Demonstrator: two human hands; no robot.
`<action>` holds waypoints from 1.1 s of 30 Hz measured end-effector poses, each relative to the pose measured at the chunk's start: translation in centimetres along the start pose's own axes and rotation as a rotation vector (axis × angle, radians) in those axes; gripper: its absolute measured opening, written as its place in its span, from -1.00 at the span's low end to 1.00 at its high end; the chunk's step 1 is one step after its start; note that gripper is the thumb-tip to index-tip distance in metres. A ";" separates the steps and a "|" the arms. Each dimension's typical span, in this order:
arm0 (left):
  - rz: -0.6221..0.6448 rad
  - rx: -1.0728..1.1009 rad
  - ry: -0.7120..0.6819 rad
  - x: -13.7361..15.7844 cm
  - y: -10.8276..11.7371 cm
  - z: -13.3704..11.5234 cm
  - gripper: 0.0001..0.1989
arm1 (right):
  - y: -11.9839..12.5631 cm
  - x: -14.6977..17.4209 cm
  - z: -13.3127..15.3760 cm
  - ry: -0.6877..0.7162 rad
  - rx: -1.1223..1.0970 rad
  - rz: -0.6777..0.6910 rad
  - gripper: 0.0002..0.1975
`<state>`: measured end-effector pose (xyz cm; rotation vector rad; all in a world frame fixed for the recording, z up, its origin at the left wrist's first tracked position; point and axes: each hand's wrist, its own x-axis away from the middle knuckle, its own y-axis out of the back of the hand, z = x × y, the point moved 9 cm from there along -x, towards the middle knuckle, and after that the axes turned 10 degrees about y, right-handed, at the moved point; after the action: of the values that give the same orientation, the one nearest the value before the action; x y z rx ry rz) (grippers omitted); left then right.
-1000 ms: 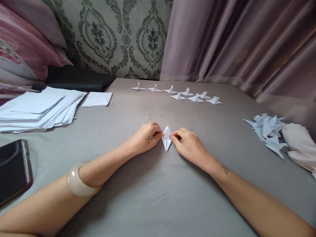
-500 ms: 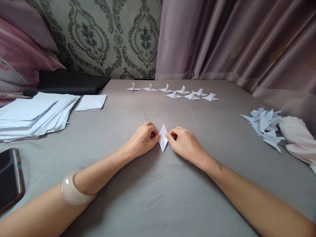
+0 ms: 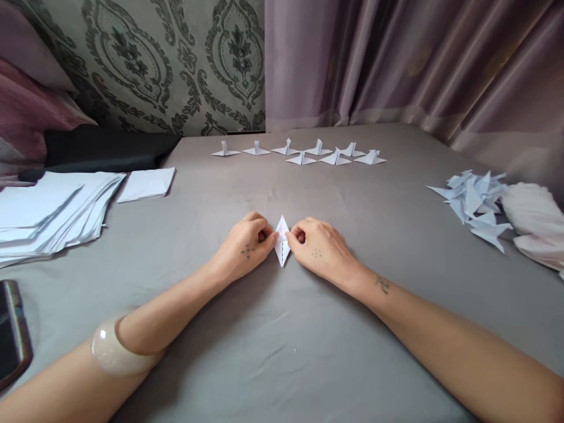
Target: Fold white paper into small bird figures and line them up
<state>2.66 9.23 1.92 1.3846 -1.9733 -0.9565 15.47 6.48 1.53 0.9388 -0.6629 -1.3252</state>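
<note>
A small white paper folded into a narrow diamond (image 3: pixel 282 254) lies in front of me, one point away from me and one toward me. A dark slit runs down the middle of its near half. My left hand (image 3: pixel 249 245) pinches its left corner between thumb and forefinger. On the opposite corner, my right hand (image 3: pixel 318 248) is closed in the same way. The fingertips hide both side corners of the paper.
Several folded paper figures (image 3: pixel 302 158) stand in two rows at the back. Paper sheets (image 3: pixel 48 205) and a smaller paper stack (image 3: pixel 147 184) lie left, above a phone (image 3: pixel 13 335). To the right are a pile of folded papers (image 3: pixel 473 197) and a pale cloth (image 3: pixel 531 211).
The camera view has turned slightly, so most of the scene sits further left. Both hands keep their pinch on the folded paper, whose shape looks nearly the same.
</note>
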 end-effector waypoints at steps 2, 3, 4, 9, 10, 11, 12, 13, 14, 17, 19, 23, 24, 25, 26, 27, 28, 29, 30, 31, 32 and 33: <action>0.002 0.004 0.017 -0.1 0.0 0.1 -0.80 | 0.0 0.0 -0.1 -0.007 -0.007 0.002 -0.77; 0.004 0.003 0.029 -0.1 0.0 0.1 -0.80 | -0.1 -0.1 -0.1 -0.013 -0.011 0.004 -0.77; 0.007 0.001 0.040 -0.1 0.0 0.2 -0.80 | -0.1 -0.1 -0.2 -0.018 -0.015 0.007 -0.77; 0.005 0.001 0.071 0.0 -0.1 0.5 -0.80 | 0.0 -0.2 -0.2 -0.033 -0.033 0.014 -0.78; 0.000 0.004 0.072 0.0 -0.1 0.5 -0.80 | 0.0 -0.3 -0.2 -0.032 -0.032 0.014 -0.77; -0.004 0.009 0.072 0.0 -0.1 0.6 -0.80 | 0.0 -0.3 -0.2 -0.032 -0.029 0.014 -0.77; -0.007 0.013 0.071 0.0 -0.2 0.6 -0.80 | 0.0 -0.3 -0.1 -0.031 -0.026 0.013 -0.76; -0.008 0.019 0.068 0.0 -0.2 0.7 -0.80 | 0.0 -0.3 -0.1 -0.030 -0.025 0.012 -0.76; -0.009 0.024 0.065 0.0 -0.2 0.7 -0.80 | 0.0 -0.3 -0.2 -0.032 -0.024 0.010 -0.75; -0.012 0.041 0.059 -0.1 -0.2 0.8 -0.80 | 0.0 -0.2 -0.3 -0.035 -0.028 0.011 -0.74; -0.011 0.049 0.065 -0.1 -0.2 0.8 -0.80 | 0.1 -0.2 -0.2 -0.030 -0.023 0.016 -0.74; -0.008 0.064 0.079 -0.1 -0.2 0.9 -0.79 | 0.2 -0.1 -0.1 -0.024 0.001 0.033 -0.73; -0.008 0.066 0.082 -0.1 -0.2 0.9 -0.78 | 0.3 -0.1 0.0 -0.022 0.006 0.035 -0.73; -0.009 0.070 0.084 -0.2 -0.2 0.9 -0.78 | 0.3 -0.1 0.0 -0.018 0.009 0.036 -0.73; -0.010 0.074 0.083 -0.2 -0.2 0.9 -0.78 | 0.3 -0.1 0.0 -0.014 0.011 0.036 -0.73; -0.011 0.078 0.080 -0.2 -0.2 1.0 -0.78 | 0.2 -0.1 0.0 -0.009 0.012 0.036 -0.73; -0.013 0.082 0.076 -0.2 -0.2 1.0 -0.78 | 0.2 -0.1 0.0 -0.003 0.012 0.034 -0.73; -0.015 0.086 0.069 -0.2 -0.3 1.1 -0.78 | 0.1 -0.1 0.0 0.004 0.013 0.030 -0.73; -0.017 0.090 0.061 -0.2 -0.3 1.1 -0.78 | 0.1 -0.1 -0.1 0.013 0.012 0.028 -0.73; -0.019 0.095 0.053 -0.2 -0.3 1.1 -0.78 | 0.0 -0.1 -0.1 0.020 0.012 0.026 -0.74; -0.020 0.101 0.046 -0.2 -0.3 1.2 -0.78 | 0.0 -0.1 -0.2 0.028 0.011 0.025 -0.74; -0.020 0.108 0.041 -0.3 -0.3 1.2 -0.78 | 0.0 -0.1 -0.3 0.035 0.010 0.024 -0.75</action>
<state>2.01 9.69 0.93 1.4732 -2.0101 -0.8345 15.67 6.59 1.37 0.9569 -0.6529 -1.2824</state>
